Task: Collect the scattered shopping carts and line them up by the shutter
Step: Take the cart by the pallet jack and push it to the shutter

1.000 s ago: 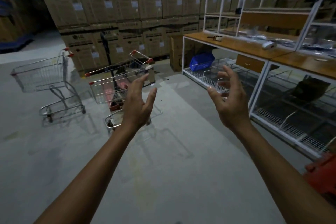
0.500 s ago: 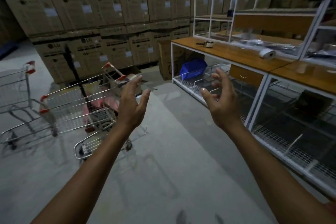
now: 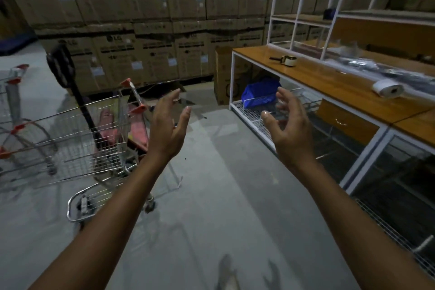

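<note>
Dim warehouse, wall of cardboard boxes (image 3: pixel 146 54) looming behind. Closing in on the nearest shopping cart (image 3: pixel 77 143), sitting way nearer now, just beside the left hand (image 3: pixel 168 129). That and the right hand (image 3: pixel 288 125) hovering, fingers loosely spread, holding nothing. Probably going for the handle (image 3: pixel 133 95) next.

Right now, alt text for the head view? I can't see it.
The left hand and right hand are raised, open and empty, over a grey concrete floor. A silver wire shopping cart with red corner caps stands left of the left hand, untouched, a second cart at the left edge. Stacked brown cardboard boxes fill the back; white-framed wooden-topped shelving lines the right.
</note>
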